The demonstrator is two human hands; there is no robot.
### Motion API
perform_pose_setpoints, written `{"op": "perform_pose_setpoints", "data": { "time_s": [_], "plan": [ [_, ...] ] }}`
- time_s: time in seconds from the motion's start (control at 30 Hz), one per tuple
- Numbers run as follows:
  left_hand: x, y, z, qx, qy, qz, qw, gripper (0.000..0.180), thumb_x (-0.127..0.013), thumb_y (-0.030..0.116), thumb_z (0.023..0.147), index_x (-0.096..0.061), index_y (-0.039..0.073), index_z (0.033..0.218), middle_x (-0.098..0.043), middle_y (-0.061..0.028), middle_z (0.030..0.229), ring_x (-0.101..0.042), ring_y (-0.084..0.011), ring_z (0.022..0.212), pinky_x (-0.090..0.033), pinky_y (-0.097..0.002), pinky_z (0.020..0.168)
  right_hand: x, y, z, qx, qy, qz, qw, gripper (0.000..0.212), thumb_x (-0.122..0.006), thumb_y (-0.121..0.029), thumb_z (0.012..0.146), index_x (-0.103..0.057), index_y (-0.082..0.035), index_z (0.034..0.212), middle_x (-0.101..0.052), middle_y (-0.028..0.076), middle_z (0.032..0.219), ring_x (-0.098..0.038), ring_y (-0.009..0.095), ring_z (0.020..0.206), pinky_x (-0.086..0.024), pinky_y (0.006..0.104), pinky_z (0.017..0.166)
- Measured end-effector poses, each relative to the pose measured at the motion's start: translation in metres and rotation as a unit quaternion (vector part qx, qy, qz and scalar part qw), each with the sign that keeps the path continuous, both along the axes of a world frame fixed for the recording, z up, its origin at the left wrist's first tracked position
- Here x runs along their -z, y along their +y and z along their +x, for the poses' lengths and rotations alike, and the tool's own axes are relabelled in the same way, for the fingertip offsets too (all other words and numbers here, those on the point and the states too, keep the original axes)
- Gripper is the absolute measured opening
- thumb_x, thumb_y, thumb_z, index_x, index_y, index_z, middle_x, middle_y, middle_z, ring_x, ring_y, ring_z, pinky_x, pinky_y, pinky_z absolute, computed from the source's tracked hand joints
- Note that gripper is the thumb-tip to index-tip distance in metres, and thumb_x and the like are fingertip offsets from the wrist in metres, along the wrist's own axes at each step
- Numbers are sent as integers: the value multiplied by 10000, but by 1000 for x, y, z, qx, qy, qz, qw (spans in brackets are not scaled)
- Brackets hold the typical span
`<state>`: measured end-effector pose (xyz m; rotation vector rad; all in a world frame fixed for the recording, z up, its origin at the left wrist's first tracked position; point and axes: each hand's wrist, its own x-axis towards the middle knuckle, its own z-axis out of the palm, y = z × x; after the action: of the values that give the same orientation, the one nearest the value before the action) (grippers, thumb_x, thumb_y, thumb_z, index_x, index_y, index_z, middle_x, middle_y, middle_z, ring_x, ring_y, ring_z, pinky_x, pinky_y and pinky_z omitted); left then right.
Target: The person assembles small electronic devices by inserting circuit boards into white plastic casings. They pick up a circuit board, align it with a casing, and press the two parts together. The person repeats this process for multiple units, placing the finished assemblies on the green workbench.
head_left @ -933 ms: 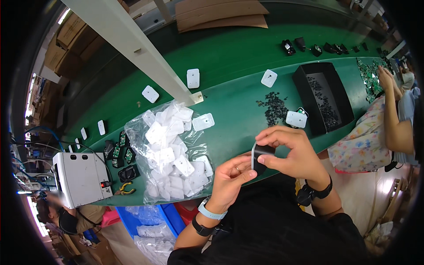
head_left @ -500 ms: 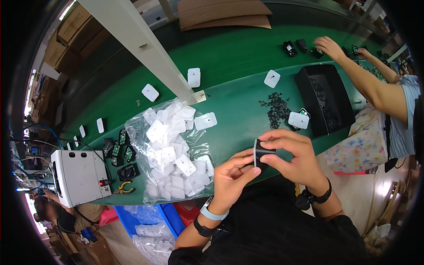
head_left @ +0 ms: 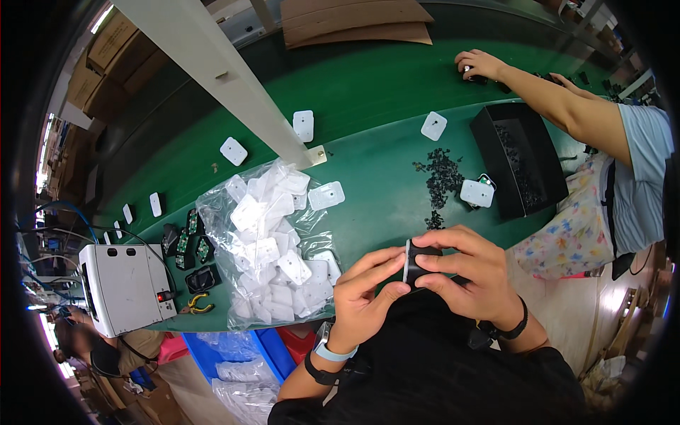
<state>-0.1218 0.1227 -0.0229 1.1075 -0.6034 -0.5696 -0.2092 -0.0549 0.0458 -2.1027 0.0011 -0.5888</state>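
Observation:
In front of my body, both hands grip a small black housing (head_left: 414, 266) with a pale cover along its left side. My left hand (head_left: 363, 301) presses its fingertips and thumb on the pale side. From the right, my right hand (head_left: 473, 273) pinches the black side between fingers and thumb. Fingers hide much of the piece. Just beyond the hands lies a heap of small black parts (head_left: 442, 173). Beside it rests a white cover (head_left: 477, 193) with a wire loop at its edge. Left of my hands, a clear bag (head_left: 230, 258) is full of white covers (head_left: 267, 250).
A black box (head_left: 490, 152) of small parts stands at right. A pale post (head_left: 234, 92) rises from the bench. Left are a white machine (head_left: 131, 290), pliers (head_left: 197, 304) and black housings with green boards (head_left: 191, 239). A co-worker's hand (head_left: 482, 65) reaches over the far belt.
My hands have shifted their grip slightly around the housing, still holding it together. The co-worker's hand has moved left along the belt onto a black device. The view has shifted a little.

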Motion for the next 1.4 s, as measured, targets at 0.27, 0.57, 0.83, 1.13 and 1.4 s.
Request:
{"op": "perform_pose_setpoints", "data": {
  "time_s": [0.27, 0.57, 0.83, 1.13, 1.4],
  "plan": [
    [-5, 4, 3, 0, -37, 26, 999, 409, -800, -34, 825, -719, 8, 1224, -676, -186, 1250, -679, -258, 1100, -557, -331, 920, -4, 2, 0, -13, -1, -4, 1000, 227, -846, -66, 768, -760, -19, 972, -718, 142, 1147, -700, 269, 892, -562, 340, 733],
    [-10, -7, 4, -102, -211, 72, 969, 450, -818, -48, 804, -689, -29, 1235, -641, -214, 1258, -667, -300, 1127, -546, -384, 963, 36, 7, 3, 47, -2, 216, 975, 338, -847, -40, 796, -732, -2, 1111, -640, 192, 1271, -705, 243, 1052, -600, 349, 881],
    [5, -14, 16, -271, -405, 172, 856, 559, -859, 11, 712, -622, -44, 1215, -703, -191, 1093, -706, -362, 968, -572, -404, 875, 56, 24, 37, 25, 74, 312, 947, 439, -784, 37, 817, -583, 26, 1207, -639, 162, 1281, -658, 177, 1118, -567, 325, 916],
    [37, 36, 58, -213, -390, 387, 808, 274, -700, 35, 856, -632, -65, 1101, -597, -222, 1178, -572, -408, 1064, -477, -464, 931, 110, -102, 225, 67, 220, 36, 973, 407, -755, -43, 808, -671, 8, 1203, -732, 135, 1063, -706, 214, 906, -574, 346, 801],
    [42, 54, 74, -184, -424, 444, 768, 309, -655, -22, 841, -617, -63, 1144, -589, -231, 1199, -538, -425, 1159, -450, -483, 1011, 128, -139, 272, 51, 272, -173, 945, 585, -784, -86, 834, -603, -24, 1386, -718, 174, 1137, -697, 263, 932, -559, 374, 874]
  ]
}}
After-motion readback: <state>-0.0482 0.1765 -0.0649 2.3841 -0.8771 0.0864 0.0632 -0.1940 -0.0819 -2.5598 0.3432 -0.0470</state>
